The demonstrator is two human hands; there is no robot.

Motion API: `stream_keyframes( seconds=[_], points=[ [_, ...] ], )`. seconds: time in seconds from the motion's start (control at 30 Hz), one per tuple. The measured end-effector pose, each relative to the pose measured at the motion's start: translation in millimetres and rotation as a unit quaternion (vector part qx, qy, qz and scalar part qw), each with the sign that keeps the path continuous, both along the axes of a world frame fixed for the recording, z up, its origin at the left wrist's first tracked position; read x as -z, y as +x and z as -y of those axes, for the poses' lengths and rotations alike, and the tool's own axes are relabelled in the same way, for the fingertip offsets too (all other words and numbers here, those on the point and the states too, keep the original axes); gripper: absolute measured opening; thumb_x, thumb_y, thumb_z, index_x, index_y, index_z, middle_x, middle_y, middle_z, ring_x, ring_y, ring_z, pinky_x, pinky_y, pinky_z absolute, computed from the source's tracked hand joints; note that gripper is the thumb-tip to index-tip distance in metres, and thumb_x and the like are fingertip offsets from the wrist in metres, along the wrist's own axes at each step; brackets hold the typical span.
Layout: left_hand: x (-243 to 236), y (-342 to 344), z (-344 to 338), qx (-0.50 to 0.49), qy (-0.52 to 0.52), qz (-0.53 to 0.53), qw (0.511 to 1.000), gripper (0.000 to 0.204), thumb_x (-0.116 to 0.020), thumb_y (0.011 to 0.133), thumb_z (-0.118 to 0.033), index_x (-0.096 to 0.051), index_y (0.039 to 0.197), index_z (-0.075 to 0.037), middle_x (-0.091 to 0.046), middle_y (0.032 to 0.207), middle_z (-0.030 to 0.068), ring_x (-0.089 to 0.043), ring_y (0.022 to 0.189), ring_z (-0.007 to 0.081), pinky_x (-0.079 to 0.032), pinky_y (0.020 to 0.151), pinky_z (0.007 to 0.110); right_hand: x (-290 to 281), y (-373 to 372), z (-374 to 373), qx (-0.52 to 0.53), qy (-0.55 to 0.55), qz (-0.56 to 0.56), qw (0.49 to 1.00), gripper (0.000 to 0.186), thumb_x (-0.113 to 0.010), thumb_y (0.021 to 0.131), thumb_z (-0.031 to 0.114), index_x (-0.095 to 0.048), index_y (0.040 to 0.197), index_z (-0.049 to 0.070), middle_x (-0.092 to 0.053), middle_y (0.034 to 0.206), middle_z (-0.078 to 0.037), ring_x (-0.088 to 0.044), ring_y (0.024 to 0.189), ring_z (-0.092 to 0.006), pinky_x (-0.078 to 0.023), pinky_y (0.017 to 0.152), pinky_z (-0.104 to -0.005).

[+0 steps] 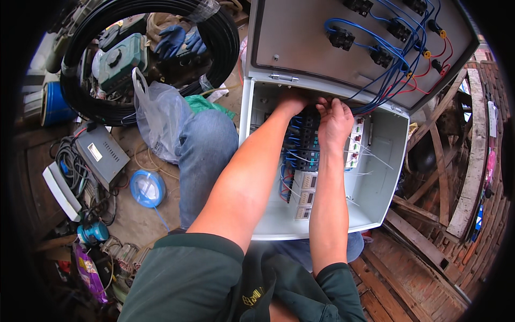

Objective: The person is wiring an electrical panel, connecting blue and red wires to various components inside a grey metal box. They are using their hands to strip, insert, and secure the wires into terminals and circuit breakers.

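A light grey electrical enclosure [394, 161] rests across my lap with its door [300, 43] swung up. My left hand [292, 103] reaches in under the hinged edge, and its fingers are hidden in the shadow there. Close beside it, my right hand [335, 122] is closed in a pinch at the wires by the hinge; what lies between the fingertips is too small to make out. Below the hands sit black contactors [308, 137] with blue wires, white timer-like modules [307, 198], and white breakers [355, 142]. Thin white strips [378, 155] stick out at the right.
The door carries black switch blocks [340, 38] and a blue wire bundle [394, 80]. At left lie a black cable coil [230, 48], a plastic bag [161, 118], a grey metal box [102, 153] and a blue wire spool [147, 188]. Wooden planks [466, 161] stand at right.
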State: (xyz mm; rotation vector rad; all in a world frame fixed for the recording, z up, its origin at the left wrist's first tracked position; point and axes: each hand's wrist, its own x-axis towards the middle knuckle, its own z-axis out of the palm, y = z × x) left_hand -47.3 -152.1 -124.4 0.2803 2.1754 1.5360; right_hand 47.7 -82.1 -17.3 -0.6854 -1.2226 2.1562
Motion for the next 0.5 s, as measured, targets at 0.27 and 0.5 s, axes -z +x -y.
stream_keyframes(
  seconds=[0.27,0.5],
  points=[
    [-12.5,-5.8,0.2,0.062,-0.124,-0.003,0.990,0.055,-0.072,0.078,-0.034,-0.065,0.125,-0.006,-0.061,0.133,0.0184,-0.058,0.123,0.0323,-0.048,0.102,0.040,-24.4,9.7,14.5,0.010,-0.012,-0.053,0.998,0.013,-0.058,0.098,0.008,-0.057,0.098,-0.004,-0.063,0.087,-0.009,-0.063,0.075,-0.0176,-0.052,0.064,-0.0299],
    [-22.1,-1.9,4.5,0.030,-0.061,0.017,0.998,0.049,-0.068,0.080,-0.022,-0.064,0.126,-0.005,-0.061,0.135,0.0175,-0.058,0.125,0.0304,-0.047,0.102,0.038,-31.1,-1.1,11.1,-0.014,0.059,-0.012,0.998,0.011,-0.058,0.096,0.006,-0.055,0.091,-0.003,-0.061,0.078,-0.008,-0.057,0.065,-0.0143,-0.047,0.060,-0.0265]
  ],
)
